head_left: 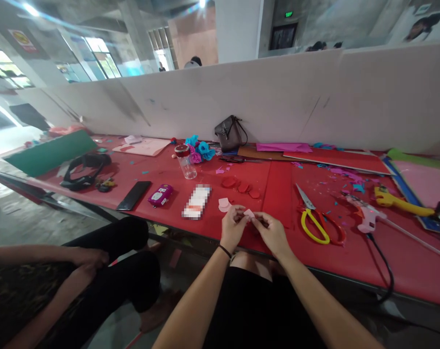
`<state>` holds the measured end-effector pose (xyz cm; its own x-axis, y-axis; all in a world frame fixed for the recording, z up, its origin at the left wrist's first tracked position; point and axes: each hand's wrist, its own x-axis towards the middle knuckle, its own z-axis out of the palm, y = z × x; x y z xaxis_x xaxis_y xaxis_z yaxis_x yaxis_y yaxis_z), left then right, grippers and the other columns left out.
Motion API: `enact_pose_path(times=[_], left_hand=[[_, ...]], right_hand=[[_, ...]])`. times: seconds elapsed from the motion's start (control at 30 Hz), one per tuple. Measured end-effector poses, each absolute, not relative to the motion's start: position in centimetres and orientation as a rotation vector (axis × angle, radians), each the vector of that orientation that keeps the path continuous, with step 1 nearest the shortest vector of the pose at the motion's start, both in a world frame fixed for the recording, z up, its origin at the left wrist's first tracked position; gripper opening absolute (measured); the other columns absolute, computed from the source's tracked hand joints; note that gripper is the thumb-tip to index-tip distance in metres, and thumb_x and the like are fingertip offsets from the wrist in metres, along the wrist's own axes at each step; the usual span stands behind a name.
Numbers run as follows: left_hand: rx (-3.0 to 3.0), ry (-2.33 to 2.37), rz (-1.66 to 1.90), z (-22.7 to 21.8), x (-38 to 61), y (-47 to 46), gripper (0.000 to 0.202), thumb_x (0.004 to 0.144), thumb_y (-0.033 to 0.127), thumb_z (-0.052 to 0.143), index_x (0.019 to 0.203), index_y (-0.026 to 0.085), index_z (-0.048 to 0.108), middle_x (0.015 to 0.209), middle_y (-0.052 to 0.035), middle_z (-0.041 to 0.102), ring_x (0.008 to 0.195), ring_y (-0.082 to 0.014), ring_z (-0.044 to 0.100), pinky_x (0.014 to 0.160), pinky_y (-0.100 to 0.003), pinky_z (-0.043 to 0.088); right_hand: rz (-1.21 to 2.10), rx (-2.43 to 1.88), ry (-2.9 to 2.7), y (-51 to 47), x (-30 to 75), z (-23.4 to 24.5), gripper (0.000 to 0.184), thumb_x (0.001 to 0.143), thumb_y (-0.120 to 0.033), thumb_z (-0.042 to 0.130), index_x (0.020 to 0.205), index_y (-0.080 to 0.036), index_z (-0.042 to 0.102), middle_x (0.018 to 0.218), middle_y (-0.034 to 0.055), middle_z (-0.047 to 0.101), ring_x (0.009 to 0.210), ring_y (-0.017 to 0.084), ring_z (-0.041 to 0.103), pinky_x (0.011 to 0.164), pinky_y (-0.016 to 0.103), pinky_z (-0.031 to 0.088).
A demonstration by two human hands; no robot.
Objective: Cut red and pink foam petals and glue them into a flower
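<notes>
My left hand (pixel 233 226) and my right hand (pixel 271 231) meet over the near edge of the red table (pixel 278 194). Both pinch a small pink paper piece (pixel 249 213) between their fingertips. A black band circles my left wrist. Just beyond the hands lie more pink cut-outs (pixel 224 204) and several red paper discs (pixel 240 185).
Yellow-handled and red-handled scissors (pixel 316 222) lie right of my hands, then a pink glue gun (pixel 365 215) with its cord. A clear jar (pixel 186 162), paper flowers (pixel 201 150), a bag (pixel 229 133), a black phone (pixel 134 195) and coloured sheets (pixel 336 157) sit around. Another person (pixel 70 276) sits at my left.
</notes>
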<state>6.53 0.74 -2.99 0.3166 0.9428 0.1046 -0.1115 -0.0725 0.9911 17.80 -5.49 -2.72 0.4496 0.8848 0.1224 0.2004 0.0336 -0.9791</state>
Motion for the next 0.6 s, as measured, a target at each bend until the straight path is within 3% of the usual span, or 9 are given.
enact_pose_path(times=[0.2,0.3,0.4,0.6], left_hand=[[1.725,0.974,1.055,-3.0,5.8,0.4,0.022,0.082,0.012,0.051,0.101,0.018,0.059,0.086,-0.0048,0.067,0.08,-0.015,0.065,0.077,-0.029,0.052],[2.281,1.134,0.919,-2.3,4.6,-0.8,0.027,0.083,0.01,0.045,0.102,0.02,0.062,0.103,-0.0086,0.067,0.095,-0.0209,0.061,0.087,-0.037,0.048],[2.575,1.352,0.703,-2.0,3.5,-1.2,0.021,0.086,0.016,0.047,0.095,0.02,0.066,0.102,-0.0097,0.066,0.096,-0.0256,0.058,0.085,-0.043,0.046],[2.599,1.358,0.696,-2.0,2.9,2.4,0.029,0.088,0.01,0.041,0.099,0.019,0.067,0.1,-0.009,0.064,0.095,-0.0212,0.056,0.089,-0.036,0.045]], right_hand=[[0.708,-1.476,-0.888,-5.9,17.3,-2.8,0.039,0.077,-0.059,0.061,0.076,-0.02,0.063,0.064,0.0026,0.067,0.053,0.017,0.059,0.049,0.027,0.047],[0.662,-1.457,-0.793,-6.3,17.2,-2.9,0.039,0.079,-0.06,0.058,0.075,-0.021,0.06,0.057,-0.0009,0.061,0.05,0.015,0.055,0.048,0.025,0.044],[0.63,-1.459,-0.793,-6.5,17.2,-3.0,0.038,0.081,-0.058,0.057,0.074,-0.021,0.059,0.057,-0.0023,0.058,0.05,0.013,0.053,0.048,0.023,0.042],[0.608,-1.443,-0.827,-6.5,17.1,-3.1,0.035,0.083,-0.055,0.057,0.078,-0.02,0.059,0.059,-0.002,0.057,0.051,0.013,0.053,0.051,0.024,0.044]])
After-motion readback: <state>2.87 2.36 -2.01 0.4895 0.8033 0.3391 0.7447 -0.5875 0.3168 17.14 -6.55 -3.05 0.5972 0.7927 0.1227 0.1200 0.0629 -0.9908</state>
